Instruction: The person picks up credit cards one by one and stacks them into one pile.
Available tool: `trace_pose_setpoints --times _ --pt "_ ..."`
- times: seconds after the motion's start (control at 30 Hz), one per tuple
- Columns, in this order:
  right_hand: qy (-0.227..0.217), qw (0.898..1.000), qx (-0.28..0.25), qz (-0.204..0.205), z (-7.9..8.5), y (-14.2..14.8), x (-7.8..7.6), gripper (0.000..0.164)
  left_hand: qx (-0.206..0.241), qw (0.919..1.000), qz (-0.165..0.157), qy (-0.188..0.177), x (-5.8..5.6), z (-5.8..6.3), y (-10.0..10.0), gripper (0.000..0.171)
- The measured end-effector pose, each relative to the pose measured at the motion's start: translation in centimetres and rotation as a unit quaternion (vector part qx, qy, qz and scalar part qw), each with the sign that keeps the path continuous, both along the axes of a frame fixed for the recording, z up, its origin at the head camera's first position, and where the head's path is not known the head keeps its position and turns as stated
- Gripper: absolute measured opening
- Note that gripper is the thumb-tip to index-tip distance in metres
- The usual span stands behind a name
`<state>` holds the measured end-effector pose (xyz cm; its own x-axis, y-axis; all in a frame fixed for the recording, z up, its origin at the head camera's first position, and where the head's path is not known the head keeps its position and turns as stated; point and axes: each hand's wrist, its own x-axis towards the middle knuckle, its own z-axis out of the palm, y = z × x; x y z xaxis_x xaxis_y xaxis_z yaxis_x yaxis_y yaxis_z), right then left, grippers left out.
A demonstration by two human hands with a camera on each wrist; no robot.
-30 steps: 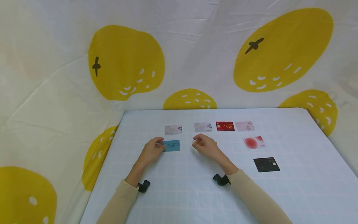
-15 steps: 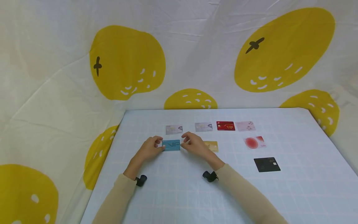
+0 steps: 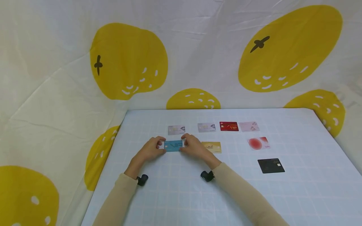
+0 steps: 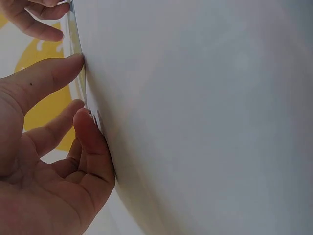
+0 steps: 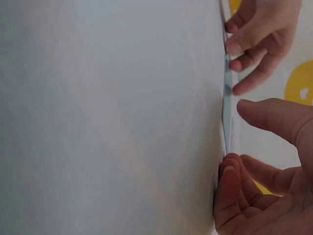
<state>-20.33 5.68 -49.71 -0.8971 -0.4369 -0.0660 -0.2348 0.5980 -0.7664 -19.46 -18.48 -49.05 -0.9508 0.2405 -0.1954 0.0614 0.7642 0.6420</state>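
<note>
A blue VIP card (image 3: 173, 146) lies flat on the table between the two hands in the head view. At its left edge, the left hand (image 3: 151, 148) pinches it, thumb at the lower corner and index finger at the upper one. From the opposite side the right hand (image 3: 195, 147) spans the right edge in the same way, thumb and index finger at the corners. In the left wrist view the left thumb (image 4: 68, 63) presses low at the table surface. The right wrist view shows the right thumb (image 5: 259, 115) raised beside the card's thin edge, other fingers resting on the table.
A gold card (image 3: 212, 147) lies just right of the right hand. Behind are two silver cards (image 3: 176, 130), a red VIP card (image 3: 229, 126) and a pale pink card (image 3: 249, 126). Farther right lie a red-circle card (image 3: 258, 143) and a black card (image 3: 271, 165).
The right hand has moved left, from over the gold card to the blue card's right edge, uncovering the gold card. The left hand stays at the blue card's left edge.
</note>
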Motion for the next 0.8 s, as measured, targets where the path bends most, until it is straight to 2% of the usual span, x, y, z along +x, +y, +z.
trace_pose_setpoints --times 0.3,0.57,0.8 --pt "-0.005 1.0 0.026 0.007 0.09 -0.22 -0.01 0.045 0.008 0.9999 -0.007 0.005 -0.12 -0.13 -0.08 0.044" --pt "-0.004 0.999 0.034 0.005 -0.06 -0.27 -0.03 0.041 0.002 1.0 -0.007 -0.002 -0.36 -0.58 -0.08 0.045" --pt "-0.005 0.999 0.035 0.004 -0.22 -0.35 0.06 0.04 0.007 0.9999 -0.015 0.0 -0.33 -0.45 -0.17 0.047"
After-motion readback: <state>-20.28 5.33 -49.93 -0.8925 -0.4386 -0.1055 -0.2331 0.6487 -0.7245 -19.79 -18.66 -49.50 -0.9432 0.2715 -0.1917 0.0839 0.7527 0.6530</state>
